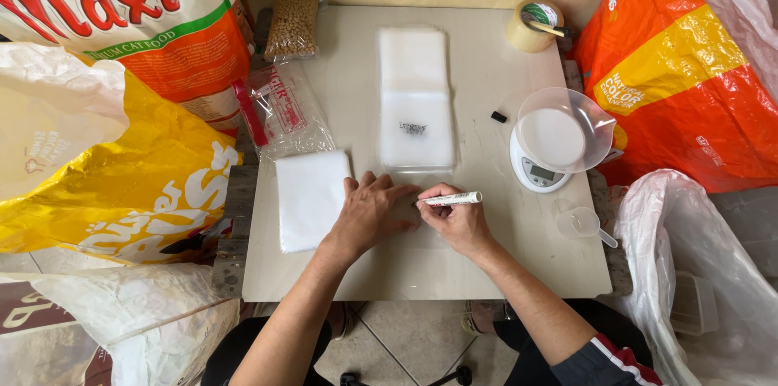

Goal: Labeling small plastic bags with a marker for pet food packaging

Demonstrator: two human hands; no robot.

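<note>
1. Left hand [369,212]: flat, palm down, fingers spread, pressing a clear plastic bag [405,232] against the beige board [486,272]; nothing gripped.
2. Right hand [460,222]: closed around a white marker [450,200], held nearly level, tip pointing left beside the left fingertips.
3. Clear plastic bag: near the board's front edge, under both hands; edges hard to make out, perhaps reaching a little past the right hand.
4. Just left of the left hand: a stack of white bags [310,198].
5. Above the hands: a longer pile of clear bags [415,98], dark mark on top.
6. Right side: a white kitchen scale [536,174] carrying a clear bowl [563,127], a small black cap [498,117], a clear scoop [585,224].
7. Far corner: a tape roll [533,25].
</note>
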